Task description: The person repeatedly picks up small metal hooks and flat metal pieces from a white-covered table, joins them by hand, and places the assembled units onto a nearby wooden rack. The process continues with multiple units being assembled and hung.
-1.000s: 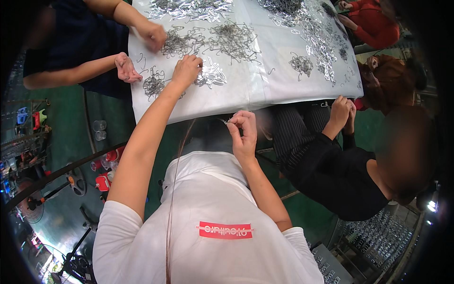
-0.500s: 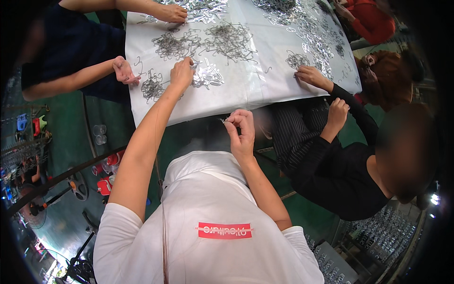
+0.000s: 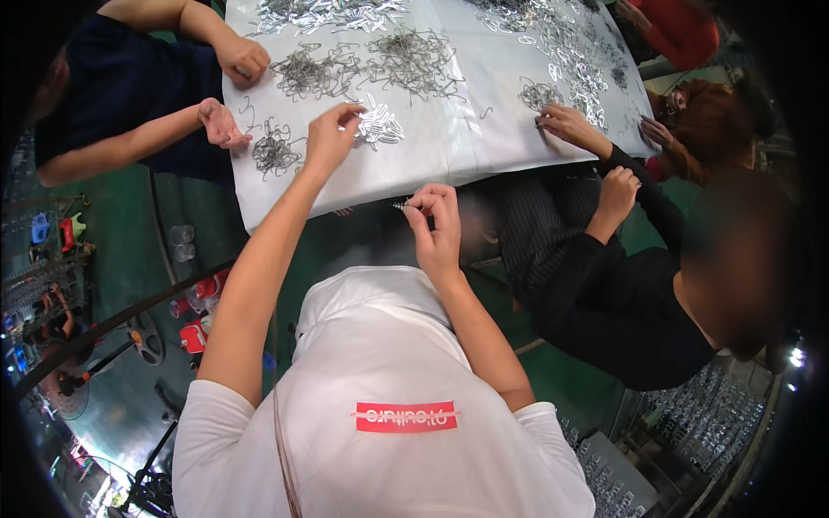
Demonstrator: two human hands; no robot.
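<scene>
My left hand (image 3: 333, 136) is over the near part of the white-covered table, its thumb and fingers pinched together. Whatever they hold is too small to make out. Right beside its fingertips lies a small pile of shiny flat metal pieces (image 3: 380, 127). Off the table's near edge, in front of my body, my right hand (image 3: 438, 226) pinches a small bunch of metal pieces (image 3: 400, 205), whose tips stick out to the left. Beyond my left hand are two heaps of grey wire hooks (image 3: 414, 62); a smaller hook heap (image 3: 276, 151) lies to its left.
A person in dark clothes at the left has one hand (image 3: 244, 60) on the table edge and another palm up. At the right, a person in black reaches to a small hook pile (image 3: 540, 95). More shiny pieces (image 3: 574, 73) spread along the white table cover (image 3: 432, 155).
The left person's far hand has drawn back from the far shiny pile to the table's left edge. My left fingers have shifted slightly at the pile. A brown-clothed person's hand now reaches the right edge.
</scene>
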